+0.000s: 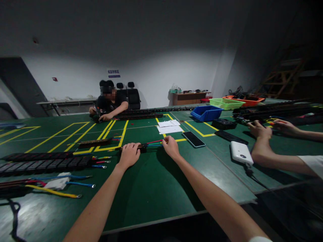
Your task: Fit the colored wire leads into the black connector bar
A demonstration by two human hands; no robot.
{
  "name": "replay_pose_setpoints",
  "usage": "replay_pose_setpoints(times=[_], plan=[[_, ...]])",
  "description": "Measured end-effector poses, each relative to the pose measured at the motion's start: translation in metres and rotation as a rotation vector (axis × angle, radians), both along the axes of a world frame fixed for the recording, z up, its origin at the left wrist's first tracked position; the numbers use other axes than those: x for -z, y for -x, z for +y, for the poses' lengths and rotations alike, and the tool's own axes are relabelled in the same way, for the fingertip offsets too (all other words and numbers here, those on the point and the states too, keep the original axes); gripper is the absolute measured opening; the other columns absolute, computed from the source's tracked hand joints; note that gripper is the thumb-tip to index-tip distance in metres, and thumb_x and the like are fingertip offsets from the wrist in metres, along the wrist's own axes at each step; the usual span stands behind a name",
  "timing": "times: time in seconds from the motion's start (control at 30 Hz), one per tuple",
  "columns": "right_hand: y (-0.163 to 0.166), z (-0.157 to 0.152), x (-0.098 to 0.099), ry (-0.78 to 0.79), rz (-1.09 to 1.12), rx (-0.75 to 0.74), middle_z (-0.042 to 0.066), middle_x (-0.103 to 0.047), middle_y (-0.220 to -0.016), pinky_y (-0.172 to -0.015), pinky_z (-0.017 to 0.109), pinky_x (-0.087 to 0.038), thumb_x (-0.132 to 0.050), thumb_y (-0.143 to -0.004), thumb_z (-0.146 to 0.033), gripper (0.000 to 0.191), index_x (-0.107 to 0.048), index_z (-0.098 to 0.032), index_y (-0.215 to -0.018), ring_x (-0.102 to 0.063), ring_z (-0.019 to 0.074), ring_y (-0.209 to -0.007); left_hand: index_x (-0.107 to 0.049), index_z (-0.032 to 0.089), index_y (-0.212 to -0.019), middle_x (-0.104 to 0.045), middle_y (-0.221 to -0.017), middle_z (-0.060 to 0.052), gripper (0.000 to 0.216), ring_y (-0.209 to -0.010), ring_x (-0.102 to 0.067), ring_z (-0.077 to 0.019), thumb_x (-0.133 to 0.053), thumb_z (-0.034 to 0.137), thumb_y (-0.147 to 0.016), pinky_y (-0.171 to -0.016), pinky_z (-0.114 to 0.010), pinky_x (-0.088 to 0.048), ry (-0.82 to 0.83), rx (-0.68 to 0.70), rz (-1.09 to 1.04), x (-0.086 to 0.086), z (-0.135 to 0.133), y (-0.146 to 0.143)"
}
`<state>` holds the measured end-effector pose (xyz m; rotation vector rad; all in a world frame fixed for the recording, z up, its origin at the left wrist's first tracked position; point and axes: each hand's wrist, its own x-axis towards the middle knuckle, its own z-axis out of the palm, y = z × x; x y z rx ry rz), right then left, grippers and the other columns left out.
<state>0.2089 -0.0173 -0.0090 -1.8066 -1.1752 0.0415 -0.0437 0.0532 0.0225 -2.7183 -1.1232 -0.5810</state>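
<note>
From here I see paper sheets (169, 126) on the table (141, 191) behind the wire bundle (153, 145), a smartphone (193, 139) to their front right, a storage bin (206, 113) farther back, a power strip (50, 164) left of my left hand (130, 154).

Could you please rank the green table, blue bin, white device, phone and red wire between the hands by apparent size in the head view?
1. Green table
2. Blue bin and white device: too alike to rank, as the white device sits nearer
3. Phone
4. Red wire
</note>
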Motion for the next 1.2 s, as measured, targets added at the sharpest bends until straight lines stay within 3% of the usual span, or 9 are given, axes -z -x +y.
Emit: replay_pose_setpoints(times=[0.17,0.37,0.57,0.83,0.97,1.2], plan=[[-0.0005,0.0001,-0.0038,-0.138,0.097,-0.066,0.009,-0.075,-0.095,-0.081,0.031,-0.052,-0.053,-0.088,-0.022,0.028,-0.073,-0.013,-0.105,-0.069,0.0206,-0.085,-0.063,0.02,-0.131,-0.069,-0.126,-0.012,0.043,-0.119,-0.06,-0.0294,-0.039,0.035,-0.1,-0.109,-0.052,-0.04,0.021,0.004,-0.006,-0.0008,-0.0004,0.0002],[0.0,0.0023,-0.0069,-0.203,0.16,-0.192,0.01,-0.074,-0.103,-0.085,0.033,-0.055,-0.054,-0.084,-0.02,0.045,-0.071,-0.013,-0.125,-0.068,0.0198,-0.087,-0.063,0.021,-0.131,-0.069,-0.127,-0.012,0.042,-0.12,-0.061,-0.0286,-0.039,0.035,-0.1,-0.111,-0.052,-0.04,0.035,0.01,-0.021,-0.0019,-0.0018,0.0005],[-0.0005,0.0039,-0.0041,-0.11,0.143,-0.15,0.01,-0.075,-0.104,-0.085,0.031,-0.054,-0.055,-0.085,-0.018,0.049,-0.068,-0.014,-0.132,-0.068,0.019,-0.086,-0.063,0.021,-0.131,-0.069,-0.126,-0.012,0.042,-0.119,-0.061,-0.0285,-0.038,0.035,-0.1,-0.11,-0.052,-0.041,0.031,0.012,-0.024,-0.0014,-0.0018,0.0004],[-0.0038,-0.0015,-0.0046,0.126,0.08,-0.079,0.012,-0.077,-0.103,-0.082,0.028,-0.051,-0.056,-0.091,-0.022,0.036,-0.075,-0.014,-0.12,-0.071,0.0218,-0.092,-0.063,0.021,-0.132,-0.069,-0.126,-0.011,0.043,-0.12,-0.061,-0.0285,-0.038,0.035,-0.1,-0.11,-0.052,-0.041,0.033,0.012,-0.02,-0.0014,-0.0015,0.0004],[-0.0016,-0.0034,-0.0077,0.128,0.078,-0.067,0.01,-0.077,-0.094,-0.078,0.028,-0.05,-0.055,-0.089,-0.02,0.038,-0.074,-0.012,-0.121,-0.07,0.0218,-0.085,-0.064,0.02,-0.13,-0.07,-0.124,-0.013,0.041,-0.117,-0.061,-0.0295,-0.041,0.034,-0.099,-0.107,-0.051,-0.042,-0.013,-0.002,0.005,0.0,-0.0004,0.0002],[0.0005,-0.0056,-0.0102,-0.034,0.153,-0.12,0.005,-0.074,-0.082,-0.068,0.026,-0.049,-0.053,-0.086,-0.022,0.046,-0.07,-0.013,-0.127,-0.066,0.0182,-0.071,-0.064,0.02,-0.13,-0.069,-0.124,-0.013,0.042,-0.117,-0.061,-0.029,-0.039,0.035,-0.1,-0.107,-0.051,-0.042,0.004,0.014,-0.009,0.0008,0.0006,0.0008]])
